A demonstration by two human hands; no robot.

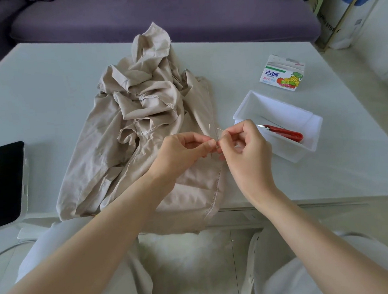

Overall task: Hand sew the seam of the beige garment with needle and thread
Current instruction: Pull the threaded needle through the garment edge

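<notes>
The beige garment (146,118) lies crumpled on the pale table (50,87), its stitched seam (216,190) running down toward the front edge. Above the seam, my left hand (182,152) pinches a thin needle (210,132) that points upward between thumb and forefinger. My right hand (244,146) meets it fingertip to fingertip and pinches a short end of pale thread (219,129) beside the needle. Both hands hover just over the garment's right edge.
A white plastic tray (276,111) at the right holds red thread snips (284,132). A small printed box (282,73) stands behind it. A dark tablet (4,179) lies at the table's left edge. A purple sofa (159,13) runs behind the table.
</notes>
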